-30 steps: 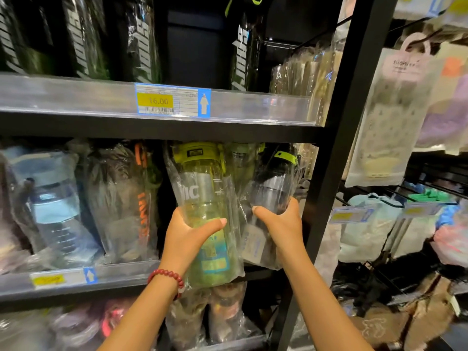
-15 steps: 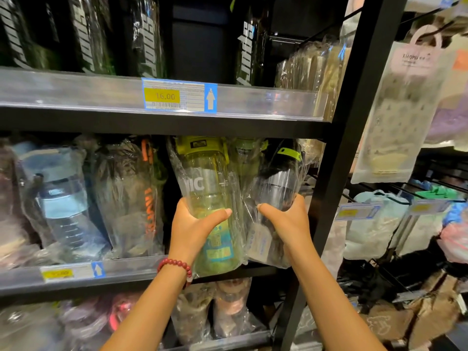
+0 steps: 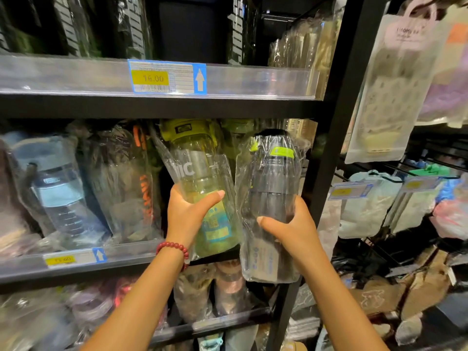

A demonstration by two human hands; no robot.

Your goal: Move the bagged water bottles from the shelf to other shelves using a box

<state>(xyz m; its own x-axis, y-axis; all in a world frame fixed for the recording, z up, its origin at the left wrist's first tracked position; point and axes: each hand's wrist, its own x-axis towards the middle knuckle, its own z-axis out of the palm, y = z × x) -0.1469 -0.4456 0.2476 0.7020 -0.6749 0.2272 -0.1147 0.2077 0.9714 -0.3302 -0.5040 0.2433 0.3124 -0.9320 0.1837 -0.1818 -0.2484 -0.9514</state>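
Two hands up | left hand (image 3: 188, 215) wraps green bottle (image 3: 202, 183), tilted toward 11 o'clock | right hand (image 3: 291, 225) wraps grey bottle (image 3: 272, 198), upright at 3 o'clock of it | both before middle shelf (image 3: 76, 260).

A yellow price tag (image 3: 150, 78) on the upper shelf rail (image 3: 253, 81) is showing "16.00"; the green bagged bottle (image 3: 200, 173) is bearing "IC".
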